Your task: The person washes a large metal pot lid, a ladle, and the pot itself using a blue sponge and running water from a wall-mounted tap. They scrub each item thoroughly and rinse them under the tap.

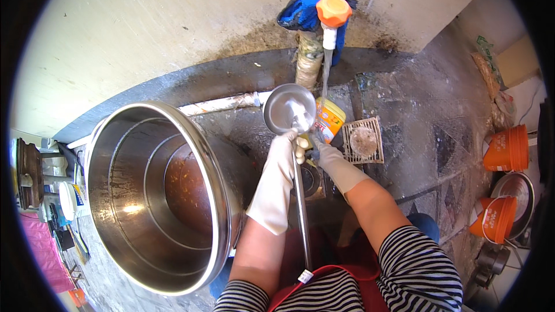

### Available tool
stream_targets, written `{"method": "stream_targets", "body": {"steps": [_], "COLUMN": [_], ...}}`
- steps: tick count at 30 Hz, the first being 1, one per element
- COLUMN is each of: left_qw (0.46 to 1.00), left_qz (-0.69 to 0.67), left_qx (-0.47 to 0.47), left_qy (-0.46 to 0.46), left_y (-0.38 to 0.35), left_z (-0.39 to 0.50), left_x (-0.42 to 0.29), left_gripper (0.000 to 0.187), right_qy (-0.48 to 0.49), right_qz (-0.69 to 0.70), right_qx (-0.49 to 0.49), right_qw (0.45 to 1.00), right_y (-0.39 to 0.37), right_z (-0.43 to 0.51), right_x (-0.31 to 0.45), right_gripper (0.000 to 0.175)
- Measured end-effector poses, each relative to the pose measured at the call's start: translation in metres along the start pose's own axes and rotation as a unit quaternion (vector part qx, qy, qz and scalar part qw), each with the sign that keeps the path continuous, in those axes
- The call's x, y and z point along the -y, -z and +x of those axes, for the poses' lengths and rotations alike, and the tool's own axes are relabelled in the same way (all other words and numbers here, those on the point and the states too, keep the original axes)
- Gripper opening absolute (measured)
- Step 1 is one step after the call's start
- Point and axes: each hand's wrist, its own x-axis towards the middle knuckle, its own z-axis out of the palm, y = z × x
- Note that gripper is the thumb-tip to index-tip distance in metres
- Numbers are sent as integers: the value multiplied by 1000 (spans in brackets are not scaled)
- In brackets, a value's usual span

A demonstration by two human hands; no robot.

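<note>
My left hand point(284, 149), in a pale rubber glove, grips the metal handle point(301, 208) of a steel ladle just below its bowl point(288, 108). The bowl faces up, and the handle runs back toward my apron. My right hand point(327, 154), gloved too, is closed around a small grey wad point(316, 154), perhaps a scourer, beside the ladle. Past my right fingers stands a yellow plastic container point(333, 115) with an orange label. Water point(326, 73) runs down toward it from a tap with an orange knob point(334, 11).
A large steel pot point(130, 208) lies tilted at my left, reddish-brown residue inside. A blue cloth point(299, 11) drapes over the wrapped pipe point(308, 65). A square drain grate point(363, 141) lies right of the container. Orange buckets point(505, 147) stand far right; a white bucket point(67, 201) is far left.
</note>
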Motion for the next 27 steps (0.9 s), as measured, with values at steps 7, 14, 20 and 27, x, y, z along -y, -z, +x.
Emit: {"method": "stream_targets", "body": {"steps": [7,14,20,27], "left_qw": [1000,999,999,999], "left_qz": [2,29,46,16], "left_qx": [-7,-14,-8,35], "left_qy": [14,5,-13,0], "left_y": [5,2,-5,-8], "left_z": [12,7,2,19], "left_x": [7,10,11,22], "left_gripper": [24,21,22,23], "right_qy": [0,77,249,307], "right_qz": [86,382,369,440], "right_qx": [-44,-77,-208,-350], "right_qw": [995,918,871,768], "right_y": [42,166,262,345], "right_z": [-4,-106,-233,-354], "right_x": [11,35,76,141], "right_gripper": [44,21,25,25]}}
